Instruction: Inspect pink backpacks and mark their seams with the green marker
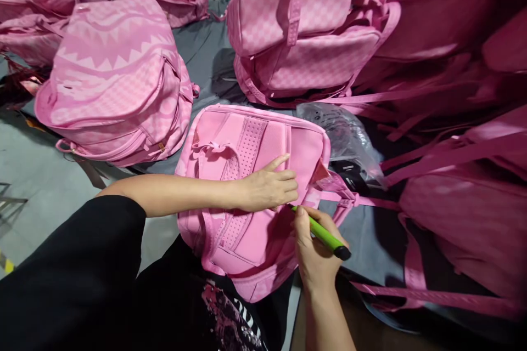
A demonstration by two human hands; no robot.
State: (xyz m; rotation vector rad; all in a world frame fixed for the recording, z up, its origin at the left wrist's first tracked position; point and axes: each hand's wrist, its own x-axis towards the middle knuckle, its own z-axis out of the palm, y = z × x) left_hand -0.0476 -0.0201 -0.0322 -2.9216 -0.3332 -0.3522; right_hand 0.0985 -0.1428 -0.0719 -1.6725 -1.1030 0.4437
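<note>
A pink backpack (pixel 263 142) lies with its back panel up, partly over my lap and the table edge. My left hand (pixel 269 186) rests flat on the panel, fingers stretched out and pressing beside a raised seam. In my right hand (pixel 319 247) is a green marker-like pen (pixel 325 235) with a black rear end. Its tip points at the panel just below my left fingertips; whether it touches the fabric I cannot tell. A perforated pink strip (pixel 251 145) runs across the panel under my left wrist. A shoulder strap (pixel 343 197) hangs out to the right.
Another pink backpack (pixel 111 66) with a zigzag print stands on the left. A checkered pink backpack (pixel 296 22) sits behind. More pink bags (pixel 465 214) crowd the right side. Clear plastic wrapping (pixel 341 129) lies on the grey table cover (pixel 206 38).
</note>
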